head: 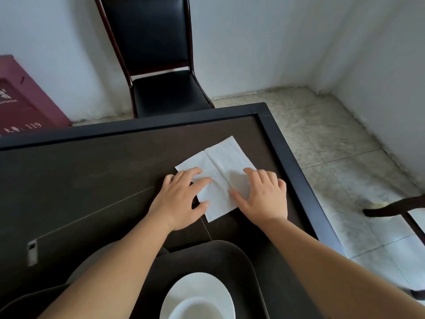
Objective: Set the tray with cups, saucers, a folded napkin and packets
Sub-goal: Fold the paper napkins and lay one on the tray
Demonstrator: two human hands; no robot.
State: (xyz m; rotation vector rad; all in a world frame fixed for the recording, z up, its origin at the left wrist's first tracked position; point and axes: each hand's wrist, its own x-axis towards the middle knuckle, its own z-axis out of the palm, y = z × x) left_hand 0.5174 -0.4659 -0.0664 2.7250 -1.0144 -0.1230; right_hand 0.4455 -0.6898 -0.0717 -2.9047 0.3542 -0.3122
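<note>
Nearest, a white round saucer [197,295] holding a white cup [195,310] sits on a dark rounded tray [232,261] at the near edge of the dark brown table [80,180]. Further in, the left hand [181,199] and right hand [262,196] lie flat, fingers straight, pressing a white paper napkin [218,171] spread near the table's right edge. Far left stands a maroon box [25,100]; beyond the table, a black padded chair [156,54] against white walls; right, pale tiled floor [345,157].
</note>
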